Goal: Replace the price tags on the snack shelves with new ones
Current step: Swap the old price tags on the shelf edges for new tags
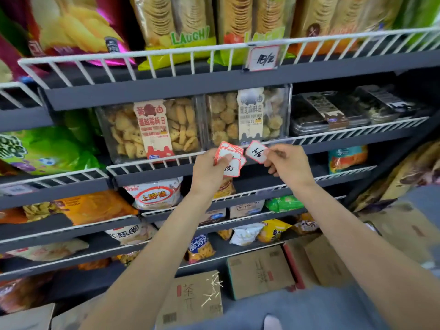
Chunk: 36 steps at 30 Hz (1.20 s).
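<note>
Both bare forearms reach up from the bottom edge toward the middle shelf. Pinched between thumb and fingertips of the right hand (pixel 287 165) is a single price tag (pixel 256 151): a small white card with a red-orange border and clipped corners, dark handwritten marks across its face, tilted so one corner points up and left. Just to the left of that grip, nearly touching it, the left hand (pixel 209 170) holds a fanned stack of tags (pixel 230 158) of the same red-bordered kind, thumb pressed across the top card, fingers curled behind; the lowest card shows a handwritten character.

Directly behind both grips runs the white wire rail (pixel 152 163) of the shelf, and behind it stand two clear boxes of biscuits (pixel 152 129) with paper bands; dark trays (pixel 333 113) sit to the right. Above the right hand, clipped to the upper shelf's rail, hangs another tag in a clear holder (pixel 262 57), also red-bordered with handwriting. Behind it stand cracker packs (pixel 181 25), and crisp bags (pixel 78 27) stand up and to the left. Below the hands, lower shelves carry snack bags (pixel 154 194), and cardboard cartons (pixel 259 270) lie on the floor
</note>
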Each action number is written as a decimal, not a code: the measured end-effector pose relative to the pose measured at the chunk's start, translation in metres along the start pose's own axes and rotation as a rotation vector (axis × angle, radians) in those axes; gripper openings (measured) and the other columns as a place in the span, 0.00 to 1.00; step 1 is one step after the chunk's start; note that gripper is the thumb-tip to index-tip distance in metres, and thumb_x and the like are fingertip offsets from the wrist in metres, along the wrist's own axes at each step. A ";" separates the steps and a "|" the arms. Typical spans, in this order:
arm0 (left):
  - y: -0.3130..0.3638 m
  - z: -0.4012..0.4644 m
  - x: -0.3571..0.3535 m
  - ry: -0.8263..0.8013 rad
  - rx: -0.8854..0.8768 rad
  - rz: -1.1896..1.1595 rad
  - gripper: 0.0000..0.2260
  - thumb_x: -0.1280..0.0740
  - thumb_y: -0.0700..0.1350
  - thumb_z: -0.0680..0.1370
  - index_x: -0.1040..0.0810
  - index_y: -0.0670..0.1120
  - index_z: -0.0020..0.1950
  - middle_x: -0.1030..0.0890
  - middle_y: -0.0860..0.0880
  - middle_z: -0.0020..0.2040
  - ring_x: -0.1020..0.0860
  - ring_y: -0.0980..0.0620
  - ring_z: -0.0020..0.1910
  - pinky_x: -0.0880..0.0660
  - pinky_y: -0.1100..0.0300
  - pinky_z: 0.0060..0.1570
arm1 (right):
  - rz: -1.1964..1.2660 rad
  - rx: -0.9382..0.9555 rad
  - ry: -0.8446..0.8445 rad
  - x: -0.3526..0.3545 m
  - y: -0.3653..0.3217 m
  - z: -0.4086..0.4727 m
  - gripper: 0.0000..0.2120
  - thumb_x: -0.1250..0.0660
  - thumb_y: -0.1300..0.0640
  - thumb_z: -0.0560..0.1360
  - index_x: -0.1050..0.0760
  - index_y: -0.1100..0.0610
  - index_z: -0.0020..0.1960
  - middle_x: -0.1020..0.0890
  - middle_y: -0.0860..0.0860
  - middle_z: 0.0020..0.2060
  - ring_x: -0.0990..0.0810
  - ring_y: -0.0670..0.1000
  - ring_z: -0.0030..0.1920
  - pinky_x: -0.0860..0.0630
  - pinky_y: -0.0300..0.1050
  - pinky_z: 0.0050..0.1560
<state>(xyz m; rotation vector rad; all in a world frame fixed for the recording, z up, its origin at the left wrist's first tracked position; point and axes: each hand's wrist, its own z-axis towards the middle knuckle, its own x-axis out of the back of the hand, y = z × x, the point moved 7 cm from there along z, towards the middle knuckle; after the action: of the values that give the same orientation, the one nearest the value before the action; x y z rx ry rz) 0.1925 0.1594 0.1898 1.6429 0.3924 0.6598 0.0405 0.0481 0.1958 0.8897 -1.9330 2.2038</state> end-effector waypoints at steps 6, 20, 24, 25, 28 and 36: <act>0.000 0.012 -0.073 0.059 0.041 0.099 0.09 0.37 0.42 0.79 0.21 0.42 0.55 0.18 0.45 0.52 0.21 0.48 0.51 0.26 0.54 0.56 | -0.107 0.100 -0.001 0.061 0.019 0.038 0.09 0.38 0.61 0.78 0.20 0.61 0.49 0.19 0.52 0.37 0.23 0.45 0.30 0.22 0.43 0.37; 0.010 0.017 -0.140 0.026 0.078 0.279 0.13 0.36 0.41 0.78 0.24 0.42 0.62 0.19 0.43 0.55 0.21 0.45 0.55 0.27 0.51 0.59 | -0.154 0.356 -0.051 0.089 0.027 0.073 0.07 0.37 0.65 0.76 0.20 0.61 0.47 0.18 0.51 0.39 0.18 0.49 0.41 0.22 0.46 0.48; 0.008 0.016 -0.137 0.014 0.047 0.379 0.12 0.36 0.42 0.78 0.23 0.44 0.61 0.18 0.46 0.52 0.22 0.49 0.50 0.31 0.64 0.46 | -0.211 0.438 -0.049 0.084 0.021 0.073 0.07 0.36 0.64 0.76 0.19 0.61 0.47 0.17 0.52 0.40 0.21 0.47 0.40 0.29 0.35 0.42; 0.008 0.015 -0.136 0.008 0.037 0.403 0.13 0.36 0.42 0.78 0.23 0.44 0.62 0.18 0.46 0.51 0.22 0.50 0.48 0.34 0.66 0.42 | -0.222 0.461 -0.058 0.082 0.019 0.073 0.07 0.36 0.64 0.76 0.19 0.61 0.47 0.17 0.52 0.40 0.22 0.47 0.39 0.30 0.34 0.41; 0.008 0.013 -0.131 -0.002 0.019 0.484 0.17 0.36 0.42 0.79 0.27 0.46 0.67 0.19 0.46 0.56 0.22 0.49 0.54 0.34 0.68 0.44 | -0.242 0.540 -0.092 0.071 0.019 0.074 0.06 0.35 0.64 0.75 0.19 0.60 0.44 0.17 0.52 0.38 0.22 0.47 0.37 0.30 0.30 0.39; 0.011 0.016 -0.121 -0.080 0.025 0.655 0.19 0.37 0.43 0.79 0.31 0.48 0.70 0.25 0.46 0.66 0.28 0.45 0.65 0.35 0.63 0.56 | -0.406 0.669 -0.128 0.051 0.013 0.075 0.05 0.34 0.64 0.75 0.18 0.61 0.47 0.21 0.56 0.44 0.20 0.53 0.39 0.22 0.45 0.42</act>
<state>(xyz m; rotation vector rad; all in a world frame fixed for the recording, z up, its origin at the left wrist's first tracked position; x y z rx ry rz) 0.1066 0.0729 0.1755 1.8195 -0.2166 1.0672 0.0202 -0.0400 0.2105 1.3751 -0.8945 2.5753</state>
